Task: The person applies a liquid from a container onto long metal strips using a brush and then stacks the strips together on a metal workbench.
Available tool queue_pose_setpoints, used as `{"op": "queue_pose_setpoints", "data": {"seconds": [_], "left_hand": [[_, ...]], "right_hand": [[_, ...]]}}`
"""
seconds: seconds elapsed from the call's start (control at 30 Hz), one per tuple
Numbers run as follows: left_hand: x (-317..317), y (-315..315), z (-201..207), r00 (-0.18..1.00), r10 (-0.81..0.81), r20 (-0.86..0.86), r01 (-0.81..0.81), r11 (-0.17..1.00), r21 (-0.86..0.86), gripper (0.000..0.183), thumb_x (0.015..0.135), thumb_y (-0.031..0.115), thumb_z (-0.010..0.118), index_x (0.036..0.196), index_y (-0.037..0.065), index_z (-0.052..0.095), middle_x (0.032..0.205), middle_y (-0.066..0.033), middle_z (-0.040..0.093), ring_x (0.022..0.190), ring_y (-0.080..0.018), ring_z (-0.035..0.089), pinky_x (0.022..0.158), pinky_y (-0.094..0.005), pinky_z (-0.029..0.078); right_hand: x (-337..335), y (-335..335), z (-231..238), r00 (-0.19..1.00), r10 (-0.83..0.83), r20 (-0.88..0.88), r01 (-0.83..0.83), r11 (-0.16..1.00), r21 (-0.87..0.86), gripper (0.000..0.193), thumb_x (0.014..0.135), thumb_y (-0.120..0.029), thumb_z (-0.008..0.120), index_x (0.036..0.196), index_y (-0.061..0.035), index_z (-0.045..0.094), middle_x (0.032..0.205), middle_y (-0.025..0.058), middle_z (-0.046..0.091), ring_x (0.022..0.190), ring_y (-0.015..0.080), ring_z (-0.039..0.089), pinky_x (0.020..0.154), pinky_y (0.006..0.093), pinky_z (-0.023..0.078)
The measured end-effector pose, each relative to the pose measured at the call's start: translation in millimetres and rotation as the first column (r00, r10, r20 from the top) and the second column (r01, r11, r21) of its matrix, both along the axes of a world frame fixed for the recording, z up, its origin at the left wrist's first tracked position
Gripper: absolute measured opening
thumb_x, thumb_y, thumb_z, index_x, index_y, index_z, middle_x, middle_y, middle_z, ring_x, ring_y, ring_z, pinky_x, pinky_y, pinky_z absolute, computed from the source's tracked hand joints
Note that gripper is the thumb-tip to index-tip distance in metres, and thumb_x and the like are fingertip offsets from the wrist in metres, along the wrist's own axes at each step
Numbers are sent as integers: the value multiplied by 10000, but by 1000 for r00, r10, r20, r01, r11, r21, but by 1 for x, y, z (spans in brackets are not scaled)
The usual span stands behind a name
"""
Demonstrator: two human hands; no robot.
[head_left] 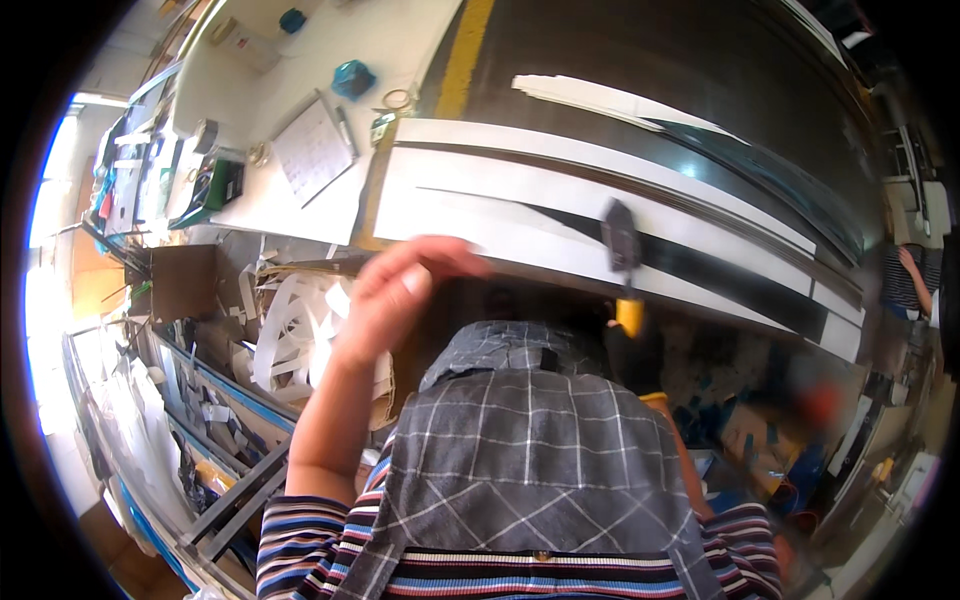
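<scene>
My left hand [405, 285] hovers over the near left edge of the work table [600, 110], its fingers stretched to the right, blurred at the tips, holding nothing. Close to the same edge, my right hand [642, 358] seems to wear a dark glove with a yellow cuff. It grips a tool with a yellow handle [630, 318] and a dark, pointed flat head [620, 235]; the head reaches over the sheets. Beneath it lie long white strips [520, 175] and a tapering black strip [725, 275]. Most of my right hand's fingers are hidden or dim.
On the white side table [410, 40] lie a written sheet [312, 150], a pen, a tape roll [397, 99] and a crumpled blue thing [353, 79]. A carton of white offcuts [300, 330] stands below left. Another person [910, 280] is at far right.
</scene>
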State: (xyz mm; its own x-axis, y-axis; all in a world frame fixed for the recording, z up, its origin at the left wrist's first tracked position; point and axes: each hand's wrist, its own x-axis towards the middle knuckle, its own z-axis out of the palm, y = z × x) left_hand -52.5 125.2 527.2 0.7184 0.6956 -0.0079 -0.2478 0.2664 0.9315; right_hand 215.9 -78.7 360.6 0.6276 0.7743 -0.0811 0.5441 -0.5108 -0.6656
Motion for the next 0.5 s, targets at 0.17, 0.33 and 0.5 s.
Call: {"op": "queue_pose_setpoints", "data": {"seconds": [0.17, 0.33, 0.5], "left_hand": [[55, -40, 99, 663, -438, 607, 597, 799, -75, 583, 940, 441, 548, 1250, -53, 565, 1160, -185, 638, 1148, -297, 587, 1045, -419, 412], [75, -50, 100, 494, -484, 722, 735, 676, -50, 559, 948, 414, 547, 1277, -38, 541, 1187, -174, 623, 1162, -288, 572, 1050, -413, 403], [95, -58, 96, 447, -529, 722, 801, 596, -60, 539, 956, 388, 546, 1303, -23, 517, 1213, -163, 609, 1176, -279, 557, 1054, -408, 394]], "right_hand": [[-105, 134, 60, 899, 367, -239, -405, 904, -136, 451, 823, -350, 673, 1144, -68, 530, 976, 255, 659, 927, 452, 628, 773, 512, 510], [-143, 202, 56, 842, 506, -187, -531, 837, -131, 387, 820, -336, 642, 1078, -65, 543, 917, 235, 674, 871, 419, 651, 766, 480, 526], [-97, 138, 46, 912, 356, -202, -382, 917, -111, 494, 813, -354, 704, 1160, -49, 528, 939, 248, 656, 884, 443, 635, 713, 499, 514]]}}
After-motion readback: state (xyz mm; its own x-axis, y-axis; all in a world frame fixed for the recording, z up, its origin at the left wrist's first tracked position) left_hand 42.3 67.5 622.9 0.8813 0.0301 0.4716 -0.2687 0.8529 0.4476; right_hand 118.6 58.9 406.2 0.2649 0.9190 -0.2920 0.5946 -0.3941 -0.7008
